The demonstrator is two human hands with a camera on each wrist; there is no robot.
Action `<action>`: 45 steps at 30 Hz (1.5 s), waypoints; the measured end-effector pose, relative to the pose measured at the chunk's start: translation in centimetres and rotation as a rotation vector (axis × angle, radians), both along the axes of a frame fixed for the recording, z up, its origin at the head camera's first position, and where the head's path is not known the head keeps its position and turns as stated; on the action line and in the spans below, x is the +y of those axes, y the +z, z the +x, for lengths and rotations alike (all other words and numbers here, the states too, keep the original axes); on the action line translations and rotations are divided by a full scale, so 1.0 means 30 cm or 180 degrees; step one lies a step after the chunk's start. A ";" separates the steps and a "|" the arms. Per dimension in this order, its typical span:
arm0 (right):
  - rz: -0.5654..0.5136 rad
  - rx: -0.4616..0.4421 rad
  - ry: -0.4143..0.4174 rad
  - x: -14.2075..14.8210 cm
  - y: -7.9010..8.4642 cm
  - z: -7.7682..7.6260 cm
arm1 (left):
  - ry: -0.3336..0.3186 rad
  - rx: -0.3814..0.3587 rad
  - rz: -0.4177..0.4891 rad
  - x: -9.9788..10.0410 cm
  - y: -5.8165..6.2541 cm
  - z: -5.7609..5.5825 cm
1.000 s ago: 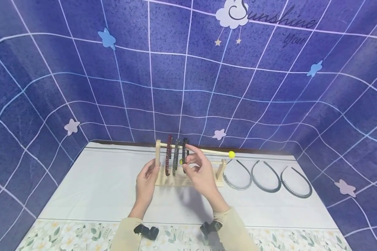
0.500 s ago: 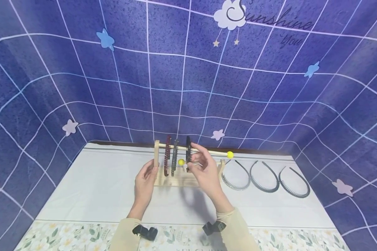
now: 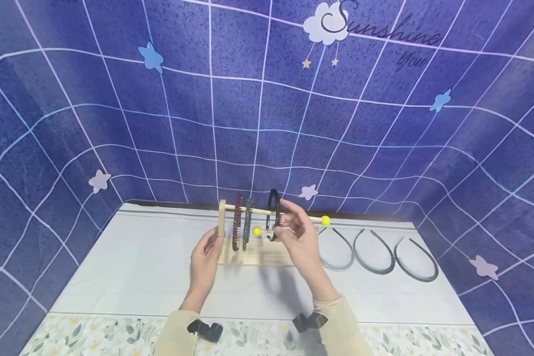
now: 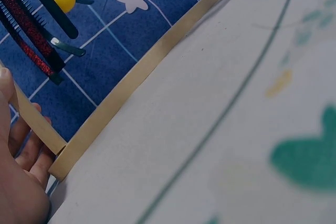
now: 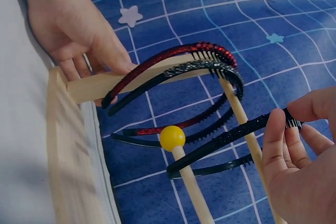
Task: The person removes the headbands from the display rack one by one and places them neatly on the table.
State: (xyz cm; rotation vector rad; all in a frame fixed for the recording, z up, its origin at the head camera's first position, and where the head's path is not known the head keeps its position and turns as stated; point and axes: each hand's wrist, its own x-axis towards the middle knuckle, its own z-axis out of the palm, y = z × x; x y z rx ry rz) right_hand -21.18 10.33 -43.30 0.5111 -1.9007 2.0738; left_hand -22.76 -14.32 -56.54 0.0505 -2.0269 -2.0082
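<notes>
My left hand grips the left post of a wooden stand, fingers behind it in the left wrist view. My right hand pinches a glittery black headband between thumb and fingers. That headband's loop goes around the stand's upper rod, to the right of the two others. A red glitter headband and a silver-and-black headband hang on the same rod near the left post. The lower rod ends in a yellow ball. The stand's right post is mostly hidden behind my right hand.
Several items lie to the right on the white tabletop: a clear headband, a grey one and a dark one. Another yellow ball caps the upper rod's right end. A blue patterned cloth rises behind.
My right hand has slid the black headband rightward along the upper rod, away from the other two, and turned it slightly. The left hand has stayed on the post.
</notes>
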 end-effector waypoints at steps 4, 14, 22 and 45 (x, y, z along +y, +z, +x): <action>-0.0073 0.0014 0.0013 0.009 0.017 0.003 | -0.0020 0.0011 -0.0003 0.000 -0.002 -0.003; -0.0073 0.0091 0.0017 0.028 0.053 0.022 | -0.0029 0.0025 -0.0014 -0.001 -0.004 -0.005; -0.0111 0.0236 -0.0016 0.071 0.066 0.023 | -0.0014 0.0027 0.0030 -0.002 -0.007 -0.003; -0.0092 0.0328 -0.0289 0.210 0.079 0.039 | -0.0038 0.0016 0.0071 -0.005 -0.005 -0.002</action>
